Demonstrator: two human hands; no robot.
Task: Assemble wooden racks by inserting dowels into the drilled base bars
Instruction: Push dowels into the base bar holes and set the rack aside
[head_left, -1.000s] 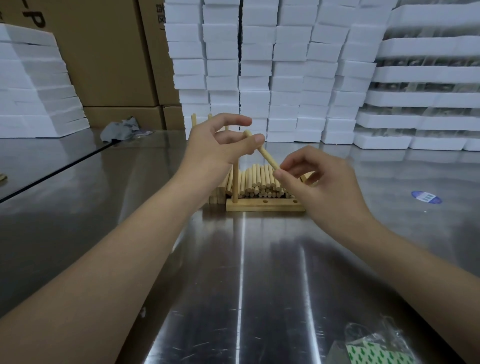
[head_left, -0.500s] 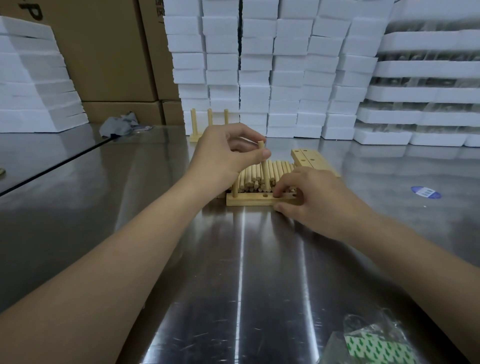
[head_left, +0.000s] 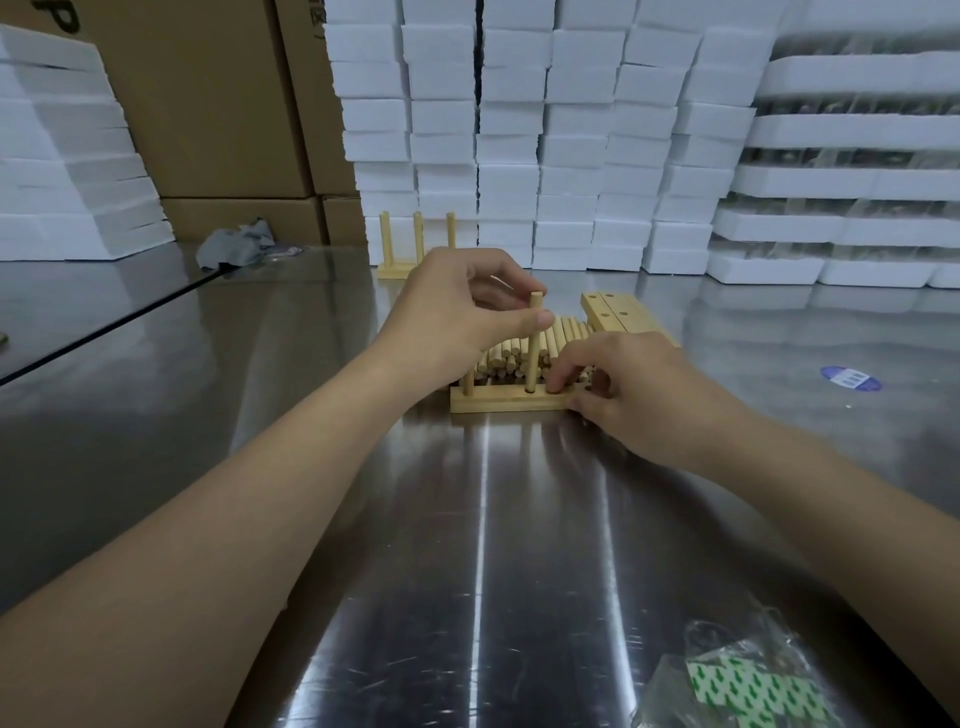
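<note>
Base bar (head_left: 511, 402), one, pale wood, lying crosswise at mid-table, touching the six o'clock edge of the dowel pile (head_left: 511, 351). Upright dowels seated in it, two: end dowel (head_left: 468, 382) at the bar's nine o'clock end, middle dowel (head_left: 533, 345) near its centre. Left hand (head_left: 457, 312): thumb and forefinger pinch the middle dowel just under its top, other fingers loosely curled. Right hand (head_left: 639, 387): fingers bent down over the bar's three o'clock end, thumb at the front edge, gripping it. Spare bars (head_left: 615, 312), two side by side, at one o'clock of the pile, drilled holes showing. Finished rack (head_left: 415, 247), one, three dowels, at eleven o'clock, well apart. Steel table (head_left: 363, 519), scuffed and reflective. Plastic bag (head_left: 737, 680) of green-and-white pads at five o'clock; blue sticker (head_left: 850, 378) at three; grey cloth (head_left: 234, 249) at ten. White foam boxes (head_left: 571, 130) stacked along the far edge, cardboard cartons (head_left: 208, 104) behind at eleven.
</note>
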